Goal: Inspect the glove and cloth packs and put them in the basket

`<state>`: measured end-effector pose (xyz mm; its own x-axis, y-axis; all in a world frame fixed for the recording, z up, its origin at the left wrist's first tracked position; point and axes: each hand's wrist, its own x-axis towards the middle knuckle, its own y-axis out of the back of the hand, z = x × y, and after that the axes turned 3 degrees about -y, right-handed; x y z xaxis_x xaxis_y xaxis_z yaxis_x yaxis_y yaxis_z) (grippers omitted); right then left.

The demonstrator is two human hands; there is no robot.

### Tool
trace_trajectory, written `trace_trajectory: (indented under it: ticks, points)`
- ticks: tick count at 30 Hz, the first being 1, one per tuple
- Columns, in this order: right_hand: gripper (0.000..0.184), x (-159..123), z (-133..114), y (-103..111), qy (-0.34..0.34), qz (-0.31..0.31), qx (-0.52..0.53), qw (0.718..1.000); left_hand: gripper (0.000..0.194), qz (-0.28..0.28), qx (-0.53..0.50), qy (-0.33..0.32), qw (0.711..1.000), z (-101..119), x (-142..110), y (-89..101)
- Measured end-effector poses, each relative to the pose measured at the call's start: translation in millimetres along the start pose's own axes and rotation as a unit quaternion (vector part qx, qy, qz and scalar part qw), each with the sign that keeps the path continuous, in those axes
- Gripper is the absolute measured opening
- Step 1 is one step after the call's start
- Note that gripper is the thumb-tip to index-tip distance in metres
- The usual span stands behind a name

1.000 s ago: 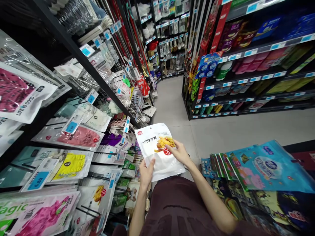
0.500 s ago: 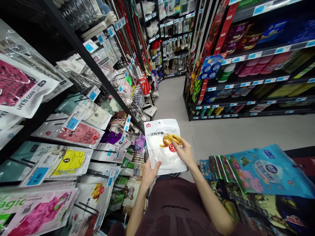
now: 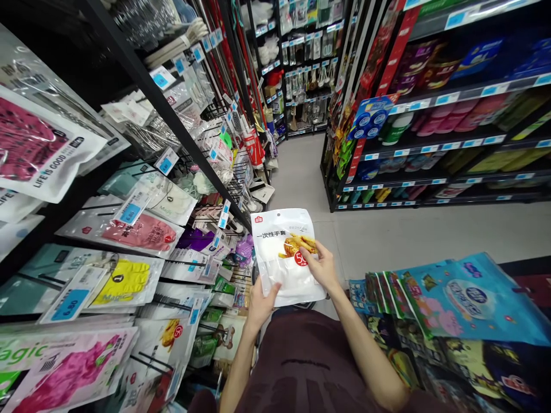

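I hold a white plastic packet of disposable gloves (image 3: 282,246) in front of my chest, with a food picture and a red round "50" mark on its face. My left hand (image 3: 260,307) grips its lower left corner, thumb on the front. My right hand (image 3: 322,268) holds the right edge, fingers curled over the picture. The packet stands nearly upright, tilted slightly left.
Hanging rubber glove packets in pink (image 3: 138,232) and yellow (image 3: 123,281) fill the peg rack on my left, with blue price tags (image 3: 69,304). Colourful bags (image 3: 456,298) lie on a display at my right. A grey tiled aisle (image 3: 387,229) runs ahead between black shelves (image 3: 430,143).
The packet has risen a little and shifted right compared with a second ago, turning more upright. Both hands kept their hold. Since half a second ago almost nothing has moved.
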<state>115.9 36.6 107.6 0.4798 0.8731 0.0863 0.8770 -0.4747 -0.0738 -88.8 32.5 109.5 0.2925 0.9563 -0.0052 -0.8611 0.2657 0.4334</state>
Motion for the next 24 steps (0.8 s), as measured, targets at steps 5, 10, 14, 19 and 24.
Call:
trace_trajectory:
  ticks: [5, 10, 14, 19, 24]
  points:
    - [0.031, -1, 0, -4, 0.004, 0.0, 0.0, 1.0, 0.049, 0.003, 0.014, 0.006, 1.0, 3, 0, 4.9]
    - [0.03, -2, 0, -7, 0.003, 0.004, -0.002, 1.0, 0.063, 0.01, 0.033, 0.0, 0.999, -6, -1, 5.0]
    - [0.029, -3, 0, -8, 0.003, 0.012, -0.005, 1.0, 0.074, 0.013, 0.057, 0.007, 0.998, -9, -3, 4.2]
    - [0.031, -3, 0, -8, -0.002, 0.019, -0.008, 1.0, 0.08, 0.015, 0.052, 0.003, 0.999, -8, -3, 4.0]
    - [0.03, -2, 2, -10, 0.002, 0.026, -0.006, 1.0, 0.088, 0.027, 0.067, 0.003, 0.997, -12, -3, 3.1]
